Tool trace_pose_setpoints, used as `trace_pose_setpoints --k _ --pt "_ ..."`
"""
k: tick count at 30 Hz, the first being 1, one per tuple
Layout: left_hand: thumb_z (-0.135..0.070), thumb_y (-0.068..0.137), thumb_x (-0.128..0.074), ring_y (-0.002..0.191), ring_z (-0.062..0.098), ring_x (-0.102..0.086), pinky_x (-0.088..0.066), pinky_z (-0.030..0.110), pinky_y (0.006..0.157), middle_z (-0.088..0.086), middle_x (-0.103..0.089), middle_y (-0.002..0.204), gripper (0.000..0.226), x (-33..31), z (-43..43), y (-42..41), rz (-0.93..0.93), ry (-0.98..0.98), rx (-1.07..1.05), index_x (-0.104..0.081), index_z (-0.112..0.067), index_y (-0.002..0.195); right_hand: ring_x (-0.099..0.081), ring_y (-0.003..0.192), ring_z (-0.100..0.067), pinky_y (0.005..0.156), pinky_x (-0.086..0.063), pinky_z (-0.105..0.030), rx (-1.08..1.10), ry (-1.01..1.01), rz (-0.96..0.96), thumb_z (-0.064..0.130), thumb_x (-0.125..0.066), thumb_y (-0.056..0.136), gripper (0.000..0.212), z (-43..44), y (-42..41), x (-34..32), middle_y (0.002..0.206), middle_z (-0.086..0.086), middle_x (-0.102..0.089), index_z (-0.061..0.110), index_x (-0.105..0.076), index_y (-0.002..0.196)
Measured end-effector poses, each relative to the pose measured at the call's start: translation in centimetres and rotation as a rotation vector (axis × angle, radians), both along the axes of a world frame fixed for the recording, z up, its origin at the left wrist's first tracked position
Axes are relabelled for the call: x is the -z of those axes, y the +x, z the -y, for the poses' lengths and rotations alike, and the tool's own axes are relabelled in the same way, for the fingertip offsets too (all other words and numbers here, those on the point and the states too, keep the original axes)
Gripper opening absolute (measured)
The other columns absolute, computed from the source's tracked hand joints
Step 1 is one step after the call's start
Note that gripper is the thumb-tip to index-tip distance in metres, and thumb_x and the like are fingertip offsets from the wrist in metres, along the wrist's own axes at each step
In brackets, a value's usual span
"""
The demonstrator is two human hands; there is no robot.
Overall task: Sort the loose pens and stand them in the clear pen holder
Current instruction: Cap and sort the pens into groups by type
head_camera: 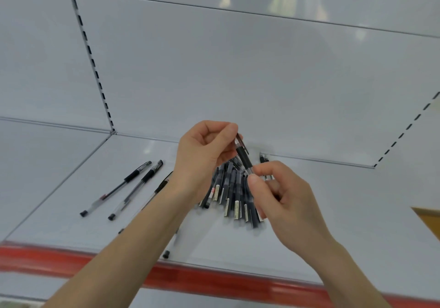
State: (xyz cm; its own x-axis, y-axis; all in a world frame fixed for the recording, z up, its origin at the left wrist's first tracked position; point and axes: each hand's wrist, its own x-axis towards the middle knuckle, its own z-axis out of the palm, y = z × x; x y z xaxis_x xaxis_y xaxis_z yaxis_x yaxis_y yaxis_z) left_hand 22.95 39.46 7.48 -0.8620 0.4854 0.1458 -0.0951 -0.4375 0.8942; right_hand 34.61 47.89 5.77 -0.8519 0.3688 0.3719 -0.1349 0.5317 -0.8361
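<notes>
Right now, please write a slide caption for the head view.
Left hand and right hand pinch one pen above a pen pile on a shelf.

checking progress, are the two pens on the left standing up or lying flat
Lying flat. Both pens rest side by side on the white shelf, outside any holder.

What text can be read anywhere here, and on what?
Nothing is legible.
The pale label strips on the pile of dark pens: print too blurred to read.
The red mark on the leftmost clear pen: blurred.
On the held pen: no print readable.
On the red shelf edge strip: no print visible.
</notes>
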Motion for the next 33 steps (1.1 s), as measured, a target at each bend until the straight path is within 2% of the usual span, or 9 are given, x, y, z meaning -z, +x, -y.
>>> trace_pose_setpoints --k 3,6,10,12,16,20,24,28,33 --pt "-0.007 0.084 -0.061 0.064 0.012 -0.064 -0.055 0.031 0.076 -0.001 -0.068 0.063 0.006 -0.1 -0.2 0.4 -0.032 0.013 -0.013 -0.06 -0.012 0.081 -0.033 0.041 -0.009 0.044 -0.029 -0.021 -0.004 0.011 -0.024 0.029 -0.051 0.087 0.007 0.2 -0.2 0.4 0.042 0.0 -0.041 0.027 -0.049 0.08" --pt "-0.003 0.084 -0.061 0.064 0.013 -0.065 -0.056 0.031 0.073 0.001 -0.068 0.066 0.011 0.0 -0.6 0.6 -0.058 -0.008 -0.02 -0.059 -0.012 0.09 -0.037 0.042 -0.01 0.043 -0.031 -0.021 0.005 -0.032 0.007 0.023 -0.052 0.092 0.013 -0.4 -0.6 0.8 0.044 -0.001 -0.044 0.024 -0.049 0.08" --pt "0.002 0.083 -0.06 0.059 0.013 -0.065 -0.056 0.025 0.06 0.006 -0.066 0.067 0.019 1.4 -0.8 0.1 -0.037 -0.123 0.04 -0.059 -0.01 0.098 -0.047 0.043 -0.008 0.045 -0.039 -0.018 -0.046 -0.078 0.2 0.024 -0.051 0.093 0.009 -1.5 -0.9 1.5 0.05 0.001 -0.059 0.021 -0.055 0.086" --pt "0.0 0.083 -0.062 0.057 0.014 -0.063 -0.055 0.024 0.058 0.006 -0.066 0.065 0.016 2.1 -0.4 -0.8 -0.114 -0.267 0.007 -0.061 -0.014 0.093 -0.052 0.046 -0.009 0.046 -0.041 -0.018 -0.027 -0.06 0.274 0.025 -0.051 0.093 0.015 -2.8 -1.0 2.1 0.058 0.001 -0.064 0.018 -0.06 0.082" --pt "-0.014 0.084 -0.064 0.065 0.02 -0.06 -0.053 0.031 0.072 0.01 -0.068 0.076 0.018 3.7 1.2 -3.6 -0.388 -0.657 -0.152 -0.066 -0.019 0.101 -0.055 0.046 -0.005 0.047 -0.041 -0.013 0.232 0.05 0.338 0.018 -0.055 0.089 0.018 -7.4 -1.9 3.0 0.064 0.005 -0.064 0.014 -0.06 0.073" --pt "-0.02 0.086 -0.058 0.077 0.013 -0.055 -0.036 0.02 0.073 0.001 -0.064 0.082 0.028 4.7 2.6 -4.9 -0.622 -1.007 -0.232 -0.063 -0.02 0.113 -0.058 0.053 -0.008 0.052 -0.043 -0.017 0.311 0.154 0.472 0.015 -0.055 0.087 0.017 -10.3 -3.3 3.9 0.079 -0.013 -0.066 0.002 -0.062 0.081" --pt "-0.017 0.087 -0.057 0.079 0.014 -0.05 -0.032 0.02 0.073 0.003 -0.061 0.083 0.03 5.2 3.4 -5.5 -0.649 -1.108 -0.224 -0.062 -0.017 0.116 -0.049 0.061 -0.019 0.057 -0.04 -0.029 0.303 0.196 0.583 0.017 -0.058 0.084 0.033 -10.7 -4.9 4.5 0.079 -0.033 -0.056 -0.015 -0.058 0.087" --pt "-0.019 0.086 -0.059 0.082 0.016 -0.049 -0.034 0.022 0.075 0.003 -0.058 0.085 0.032 5.7 4.0 -5.9 -0.637 -1.171 -0.187 -0.06 -0.016 0.118 -0.043 0.062 -0.019 0.057 -0.037 -0.029 0.273 0.206 0.626 0.016 -0.061 0.081 0.034 -10.5 -5.5 4.9 0.065 -0.014 -0.046 -0.017 -0.058 0.088" --pt "-0.029 0.087 -0.059 0.087 0.014 -0.044 -0.034 0.026 0.079 0.008 -0.06 0.104 0.041 6.1 3.9 -5.8 -0.673 -1.213 -0.208 -0.054 -0.015 0.125 -0.044 0.061 -0.019 0.056 -0.033 -0.028 0.26 0.191 0.682 0.014 -0.061 0.081 0.034 -10.6 -5.6 4.7 0.063 -0.013 -0.048 -0.019 -0.058 0.078"
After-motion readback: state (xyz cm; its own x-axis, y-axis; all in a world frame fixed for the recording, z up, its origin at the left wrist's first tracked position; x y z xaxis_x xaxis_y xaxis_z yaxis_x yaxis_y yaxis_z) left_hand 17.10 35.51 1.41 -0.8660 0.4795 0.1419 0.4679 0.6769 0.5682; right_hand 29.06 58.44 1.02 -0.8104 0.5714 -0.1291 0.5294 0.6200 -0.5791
